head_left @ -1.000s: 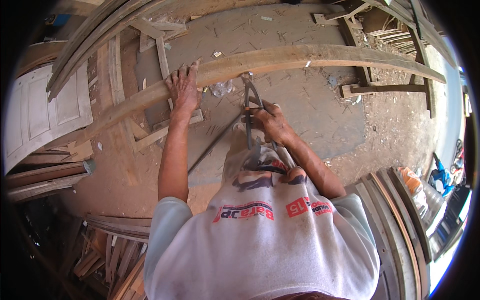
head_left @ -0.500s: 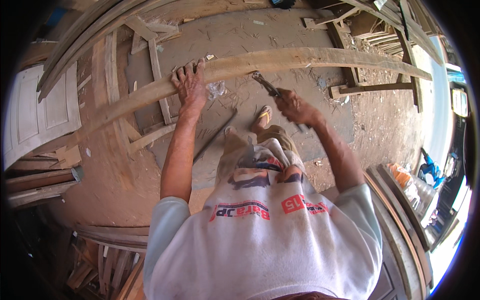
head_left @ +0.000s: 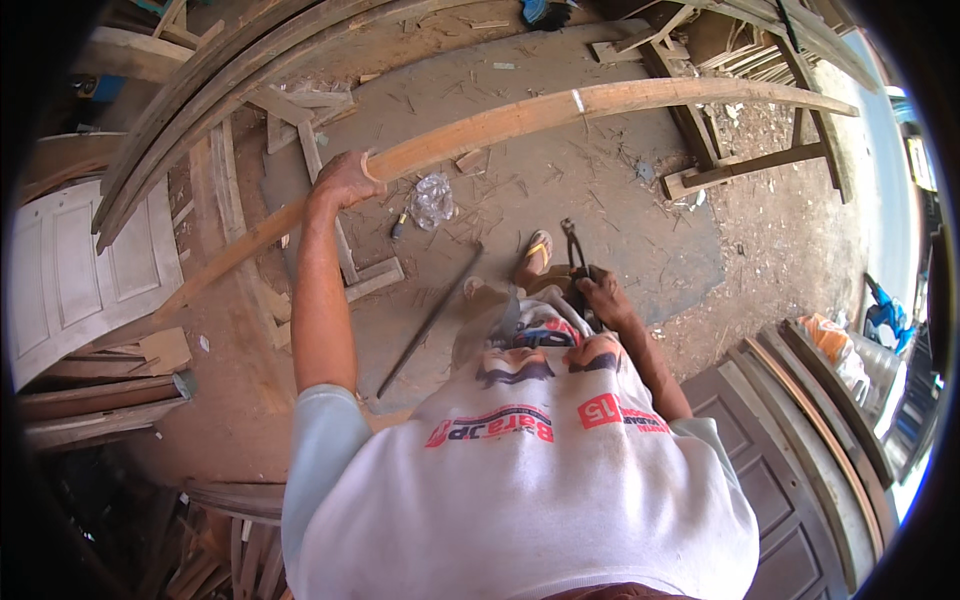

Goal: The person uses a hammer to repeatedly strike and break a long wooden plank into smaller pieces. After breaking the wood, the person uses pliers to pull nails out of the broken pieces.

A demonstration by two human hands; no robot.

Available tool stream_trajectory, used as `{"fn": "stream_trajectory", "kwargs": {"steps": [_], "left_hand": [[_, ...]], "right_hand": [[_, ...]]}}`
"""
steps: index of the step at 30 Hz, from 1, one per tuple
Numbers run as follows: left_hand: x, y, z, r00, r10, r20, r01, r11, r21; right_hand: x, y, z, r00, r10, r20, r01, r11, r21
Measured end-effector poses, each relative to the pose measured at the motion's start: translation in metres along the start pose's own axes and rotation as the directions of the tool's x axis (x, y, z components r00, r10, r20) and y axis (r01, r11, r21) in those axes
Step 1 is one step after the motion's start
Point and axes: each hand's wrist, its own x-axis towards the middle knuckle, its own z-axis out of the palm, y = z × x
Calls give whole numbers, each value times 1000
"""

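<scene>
My left hand (head_left: pixel 343 181) grips a long curved wooden beam (head_left: pixel 560 108) that arcs across the upper part of the view, its far end resting on a wooden stand (head_left: pixel 720 150). My right hand (head_left: pixel 603 297) is down near my waist and holds a pair of dark metal pincers (head_left: pixel 575 243), jaws pointing away from me. A foot in a yellow sandal (head_left: pixel 538 254) stands just left of the pincers. A thin dark metal rod (head_left: pixel 430 320) lies on the concrete floor between my arms.
A crumpled clear plastic bag (head_left: pixel 432 198) and wood offcuts (head_left: pixel 372 277) lie on the floor under the beam. A white panelled door (head_left: pixel 80 262) lies at left, curved wooden frames (head_left: pixel 200 90) at upper left, dark doors (head_left: pixel 790 480) at right.
My right hand has dropped from the beam to my waist, bringing the pincers with it. My left hand has stayed on the beam, which has lifted and tilted higher in view.
</scene>
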Motion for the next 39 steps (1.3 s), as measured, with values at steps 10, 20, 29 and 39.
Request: {"fn": "stream_trajectory", "kwargs": {"steps": [10, 20, 29, 39], "left_hand": [[-25, -64, 15, 936, 88, -340, -121, 990, -77], [-41, -204, 55, 901, 2, -433, -42, 996, -83], [-40, -177, 14, 917, -18, -398, 35, 999, 36], [-45, -161, -10, 982, -37, -185, 22, 997, -79]], "right_hand": [[16, -46, -34, 990, -79, -117, 98, 981, 170], [39, -210, 1, 834, -360, -419, 502, 809, 305], [25, -217, 52, 797, -402, -451, 547, 797, 255], [71, -189, 50, 904, -204, -375, 317, 909, 271]]}}
